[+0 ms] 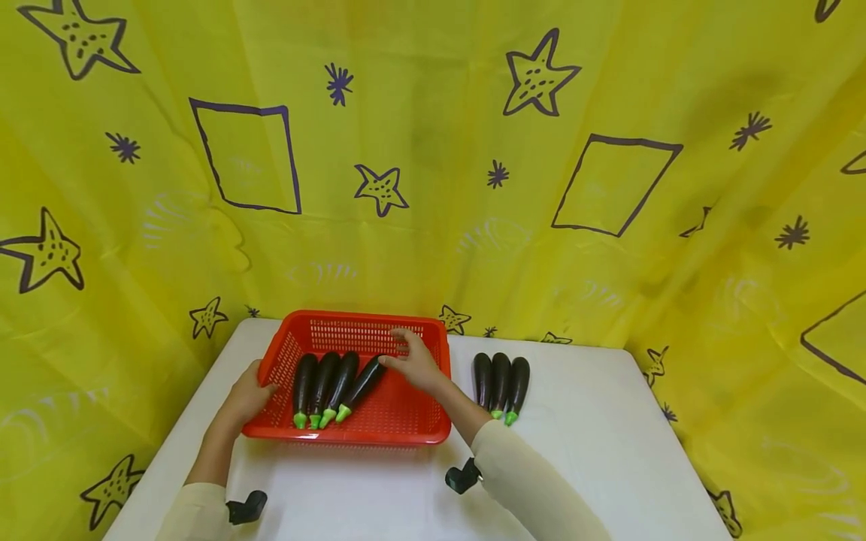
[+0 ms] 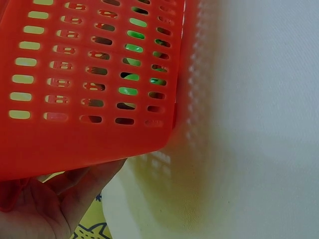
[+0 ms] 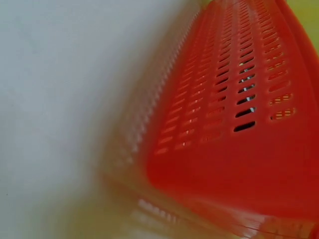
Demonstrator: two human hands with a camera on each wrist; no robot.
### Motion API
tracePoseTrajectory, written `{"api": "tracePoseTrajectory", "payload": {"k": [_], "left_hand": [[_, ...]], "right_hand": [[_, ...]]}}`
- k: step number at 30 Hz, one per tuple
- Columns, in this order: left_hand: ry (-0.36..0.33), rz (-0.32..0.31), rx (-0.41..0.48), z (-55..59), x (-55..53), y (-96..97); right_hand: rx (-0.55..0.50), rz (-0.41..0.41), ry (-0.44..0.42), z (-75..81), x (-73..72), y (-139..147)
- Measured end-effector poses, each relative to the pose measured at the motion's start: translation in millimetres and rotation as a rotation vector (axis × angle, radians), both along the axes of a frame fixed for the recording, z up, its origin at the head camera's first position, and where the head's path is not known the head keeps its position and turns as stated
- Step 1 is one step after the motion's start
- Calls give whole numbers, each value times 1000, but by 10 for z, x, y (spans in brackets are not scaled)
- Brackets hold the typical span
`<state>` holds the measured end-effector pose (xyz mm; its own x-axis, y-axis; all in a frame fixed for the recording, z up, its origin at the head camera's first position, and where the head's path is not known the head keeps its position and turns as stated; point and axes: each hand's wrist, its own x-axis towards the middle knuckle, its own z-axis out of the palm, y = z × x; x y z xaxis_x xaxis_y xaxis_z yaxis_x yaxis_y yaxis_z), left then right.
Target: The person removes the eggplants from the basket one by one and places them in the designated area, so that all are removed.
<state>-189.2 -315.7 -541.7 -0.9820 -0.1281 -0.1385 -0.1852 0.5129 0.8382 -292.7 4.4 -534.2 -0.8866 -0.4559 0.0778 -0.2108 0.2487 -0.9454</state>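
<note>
A red plastic basket (image 1: 406, 437) with slotted walls holds several dark eggplants (image 1: 328, 379) side by side, green stem ends toward the near rim. My left hand (image 1: 246, 394) grips the basket's left end, thumb over the rim; in the left wrist view the hand (image 2: 55, 204) wraps the basket's edge. Inside the basket's right half, my right hand (image 1: 416, 362) has its fingers spread, with the thumb right at the far end of the slanted, rightmost eggplant (image 1: 365, 385). The right wrist view has only the basket's slotted wall (image 3: 214, 164), the hand being out of sight.
Three more eggplants (image 1: 501, 382) lie together on the white table (image 1: 582, 436), right of the basket. A yellow patterned curtain (image 1: 433, 248) hangs behind the table and at both sides. Black wrist mounts (image 1: 246, 507) sit by both sleeves.
</note>
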Motion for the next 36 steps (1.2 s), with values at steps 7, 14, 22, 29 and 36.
{"api": "tracePoseTrajectory", "payload": {"k": [7, 14, 22, 29, 36], "left_hand": [[3, -5, 3, -2, 12, 11], [9, -9, -7, 0, -22, -6], [8, -3, 9, 0, -1, 29], [23, -4, -2, -8, -8, 31], [15, -3, -8, -3, -6, 5]], "right_hand": [[85, -46, -35, -79, -88, -61], [138, -21, -44, -91, -166, -73], [245, 85, -3, -184, -217, -87], [274, 138, 9, -226, -236, -122], [389, 172, 66, -254, -224, -171]]}}
